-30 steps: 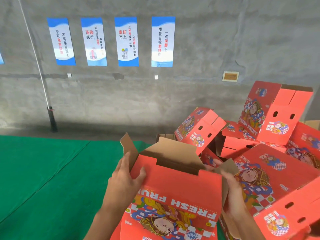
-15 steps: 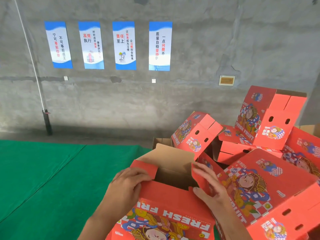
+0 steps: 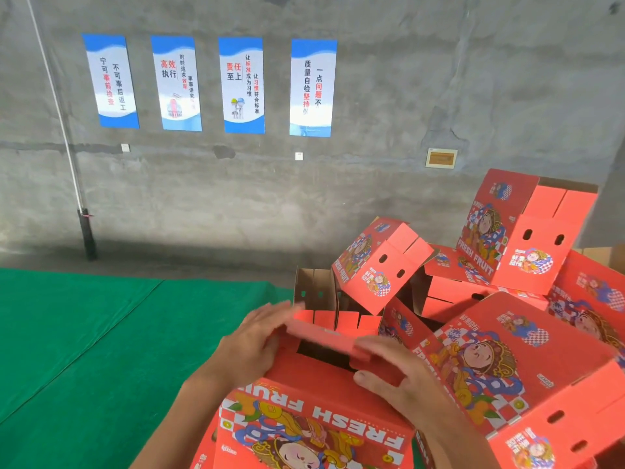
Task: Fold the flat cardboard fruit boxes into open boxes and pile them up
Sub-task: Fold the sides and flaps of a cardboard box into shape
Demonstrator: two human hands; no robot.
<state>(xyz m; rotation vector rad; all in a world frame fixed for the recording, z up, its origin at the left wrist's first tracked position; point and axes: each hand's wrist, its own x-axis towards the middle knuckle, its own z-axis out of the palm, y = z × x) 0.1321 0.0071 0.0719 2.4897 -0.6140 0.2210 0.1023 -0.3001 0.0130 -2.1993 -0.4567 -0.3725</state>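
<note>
Step in hand: closing the end flaps of the box (image 3: 314,418), lower centre of the frame. Left hand (image 3: 252,343) lies flat, fingers straight, pressing the left flap in. Right hand (image 3: 389,370) pinches the long red flap (image 3: 324,340), thumb under. Next, I'd judge: tuck that flap until it locks, then toss onto the pile (image 3: 507,333) at right.
</note>
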